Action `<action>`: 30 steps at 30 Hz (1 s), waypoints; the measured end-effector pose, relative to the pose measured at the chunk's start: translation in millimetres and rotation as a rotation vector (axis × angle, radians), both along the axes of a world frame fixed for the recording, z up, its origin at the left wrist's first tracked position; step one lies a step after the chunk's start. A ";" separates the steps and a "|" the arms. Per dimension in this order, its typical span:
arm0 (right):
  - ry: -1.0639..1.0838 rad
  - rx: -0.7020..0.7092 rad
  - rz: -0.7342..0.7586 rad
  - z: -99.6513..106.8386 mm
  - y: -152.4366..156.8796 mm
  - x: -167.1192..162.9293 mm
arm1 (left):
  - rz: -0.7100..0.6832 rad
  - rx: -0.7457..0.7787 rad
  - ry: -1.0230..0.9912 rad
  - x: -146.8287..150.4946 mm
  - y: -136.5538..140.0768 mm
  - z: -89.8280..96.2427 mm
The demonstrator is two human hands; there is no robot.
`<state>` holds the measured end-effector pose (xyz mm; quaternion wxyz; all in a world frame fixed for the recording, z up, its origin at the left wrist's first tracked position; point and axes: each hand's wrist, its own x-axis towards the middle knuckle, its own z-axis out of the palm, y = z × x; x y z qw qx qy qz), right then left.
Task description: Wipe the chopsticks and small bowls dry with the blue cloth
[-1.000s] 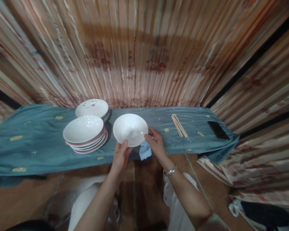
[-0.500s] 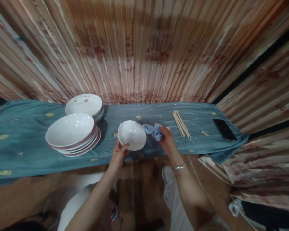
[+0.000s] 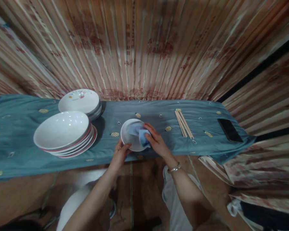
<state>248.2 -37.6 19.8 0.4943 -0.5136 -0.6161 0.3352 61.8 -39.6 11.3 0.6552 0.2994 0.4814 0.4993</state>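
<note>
A small white bowl (image 3: 125, 136) is tilted toward me above the cloth-covered table. My left hand (image 3: 120, 152) grips its lower left rim, thumb on the inside and fingers beneath. A light blue cloth (image 3: 142, 134) is pinched in my right hand (image 3: 156, 139) and lies inside the bowl, covering much of its right half. Left of the hands stands a stack of large white bowls (image 3: 62, 130) with red rims. Behind it is a stack of flower-patterned bowls or plates (image 3: 80, 101).
Several wooden chopsticks (image 3: 183, 124) lie right of the bowl. Farther right, a black phone (image 3: 229, 130) rests near the table's end. A blue-green patterned tablecloth (image 3: 108, 147) covers the table, and a pleated curtain (image 3: 139, 48) hangs close behind it.
My right hand has moved left, bringing the blue cloth from beside the bowl into it. The left hand keeps its hold on the rim. The view has shifted slightly.
</note>
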 end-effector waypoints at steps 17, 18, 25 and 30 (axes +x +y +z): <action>-0.231 0.113 -0.113 -5.7 -2.1 4.1 | -0.023 0.034 0.027 1.0 2.4 -4.6; -0.237 0.117 -0.107 -5.4 -2.5 2.2 | -0.020 0.035 0.027 1.1 2.3 -4.3; -0.065 0.048 -0.344 13.7 4.6 17.2 | -0.038 0.039 0.024 0.1 -1.3 0.8; -0.285 0.266 -0.417 46.5 9.0 18.8 | -0.037 0.039 0.002 -1.1 -2.3 1.1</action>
